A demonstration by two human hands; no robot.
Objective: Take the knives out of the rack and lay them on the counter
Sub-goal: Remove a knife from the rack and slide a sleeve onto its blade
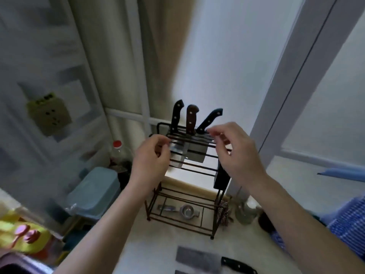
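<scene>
A black wire rack (189,194) stands on the pale counter (150,240) against the wall. Three knives stand in its top slots: a black-handled one (177,115) at the left, a brown-handled one (191,119) in the middle, and a tilted black-handled one (209,120) at the right. Their blades hang down behind the wires. My left hand (150,157) hovers at the rack's left top edge, fingers curled, holding nothing. My right hand (235,149) is at the right top edge, fingertips close to the tilted knife's handle. A cleaver (201,258) with a black handle lies on the counter in front.
A metal strainer (185,211) lies on the rack's bottom shelf. A blue tub (94,192) and a red-capped bottle (117,151) stand at the left. A glass jar (245,212) sits right of the rack. A striped blue cloth (347,224) is at the right edge.
</scene>
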